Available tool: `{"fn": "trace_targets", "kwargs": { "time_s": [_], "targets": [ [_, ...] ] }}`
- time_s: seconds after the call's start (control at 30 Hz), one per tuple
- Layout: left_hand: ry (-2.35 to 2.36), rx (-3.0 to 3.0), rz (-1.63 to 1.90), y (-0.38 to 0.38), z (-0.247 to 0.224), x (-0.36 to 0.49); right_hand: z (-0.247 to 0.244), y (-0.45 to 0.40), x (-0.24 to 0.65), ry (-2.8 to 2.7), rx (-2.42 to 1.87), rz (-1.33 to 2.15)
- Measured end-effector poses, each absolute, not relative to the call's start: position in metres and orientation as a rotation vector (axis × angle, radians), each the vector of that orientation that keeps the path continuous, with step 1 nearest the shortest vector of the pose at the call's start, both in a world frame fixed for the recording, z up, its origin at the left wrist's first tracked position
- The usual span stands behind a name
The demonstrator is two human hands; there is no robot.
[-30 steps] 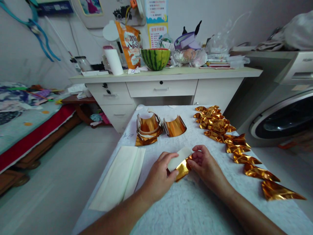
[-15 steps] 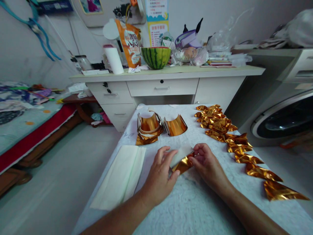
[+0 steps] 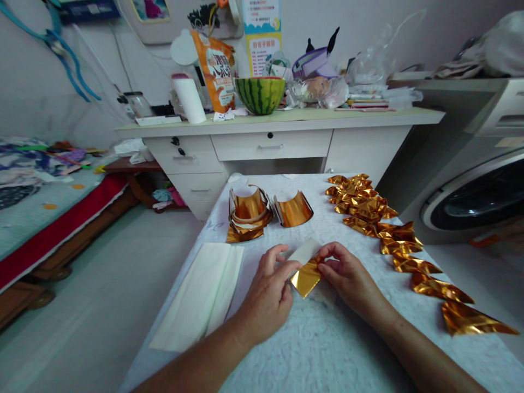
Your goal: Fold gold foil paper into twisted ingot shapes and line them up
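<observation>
A small sheet of gold foil (image 3: 306,278) with a pale grey-white part (image 3: 305,251) is held between my hands over the cloth-covered table (image 3: 327,349). My left hand (image 3: 270,289) pinches its left edge between thumb and forefinger. On the other side, my right hand (image 3: 347,273) grips the right edge with thumb and fingertips. Beyond them stand curled gold sheets, one stack (image 3: 249,213) and a separate piece (image 3: 293,210). Folded gold foil pieces (image 3: 440,286) lie in a line along the right side. White paper sheets (image 3: 200,295) lie at the left.
Behind the table is a white desk (image 3: 270,124) bearing a cut watermelon (image 3: 260,95), an orange bag (image 3: 215,73), a paper roll (image 3: 189,98) and plastic bags. A washing machine (image 3: 470,142) stands at the right, and a bed (image 3: 45,202) is at the left.
The foil between my hands has turned and shows a flatter, brighter gold face with a corner pointing toward me. My left hand's thumb and forefinger have come closer together.
</observation>
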State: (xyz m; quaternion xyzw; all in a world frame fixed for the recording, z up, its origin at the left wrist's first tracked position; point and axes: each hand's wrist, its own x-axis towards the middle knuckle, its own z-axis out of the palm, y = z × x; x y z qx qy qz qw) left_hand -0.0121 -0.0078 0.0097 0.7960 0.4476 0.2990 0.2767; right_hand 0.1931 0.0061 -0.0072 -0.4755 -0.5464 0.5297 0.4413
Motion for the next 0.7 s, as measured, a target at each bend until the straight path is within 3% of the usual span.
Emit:
{"fn": "trace_targets", "kwargs": {
  "time_s": [0.3,0.53,0.7],
  "targets": [
    [1.043,2.543,0.717,-0.0058,0.0106,-0.012,-0.0071,0.0073,0.1961,-1.361,-1.166,1.427],
    [0.9,2.673,0.5,-0.0063,0.0119,-0.0117,-0.0062,0.0021,0.1909,-1.823,-1.478,0.909],
    [0.863,2.692,0.432,-0.0094,0.0112,-0.0135,-0.0067,0.0022,0.1917,-2.036,-1.46,0.615]
  ]
}}
